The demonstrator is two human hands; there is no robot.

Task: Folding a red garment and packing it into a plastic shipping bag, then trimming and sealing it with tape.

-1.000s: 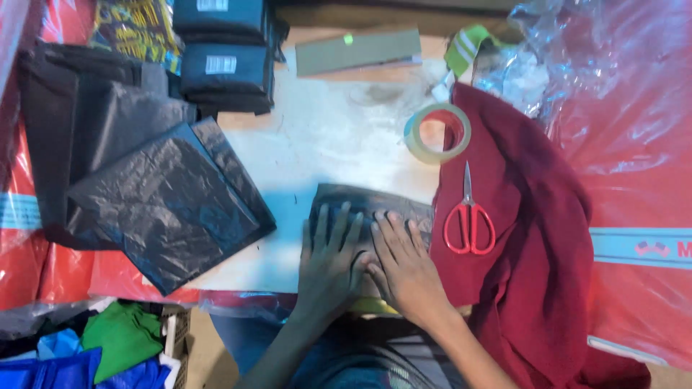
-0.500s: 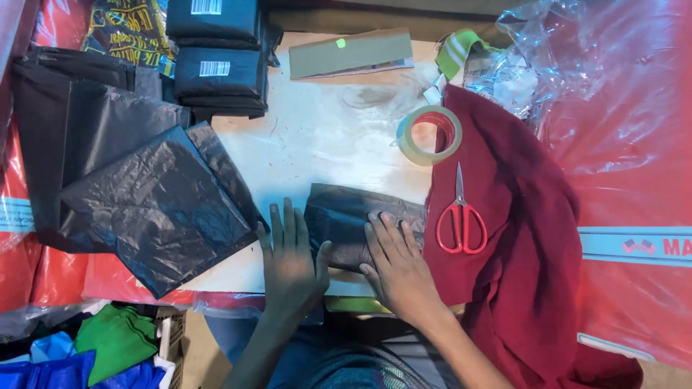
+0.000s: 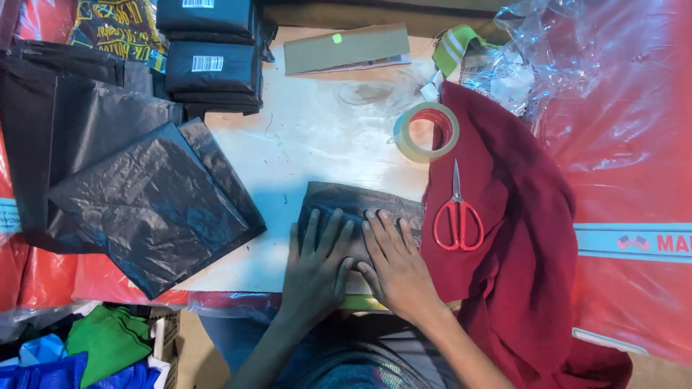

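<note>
At the near edge of the desk (image 3: 310,137), both hands lie flat and side by side on a small dark grey plastic packet (image 3: 360,205), palms down and fingers spread, gripping nothing. The left hand (image 3: 317,263) covers the packet's left half and the right hand (image 3: 393,263) its right half, the two touching at the thumbs; the packet's far edge shows beyond the fingertips. Just right of the packet, a dark red cloth (image 3: 519,238) drapes over the desk's right side and hangs down toward the person, and a pair of red-handled scissors (image 3: 458,212) lies on it, blades pointing away from the person. Near the cloth's upper left edge sits a roll of clear packing tape (image 3: 425,132), flat on the desk. To the left, well apart from the hands, a stack of black plastic bags (image 3: 144,194) spreads over the desk's left edge, the top one turned at an angle. At the far side stand piled black wrapped parcels (image 3: 213,65) bearing white labels, and beside them a flat piece of brown cardboard (image 3: 346,49). Crumpled clear plastic film (image 3: 577,43) fills the upper right corner, and red sheeting (image 3: 634,158) lies under it. Green and blue fabric (image 3: 101,346) shows at the lower left, below the desk.
</note>
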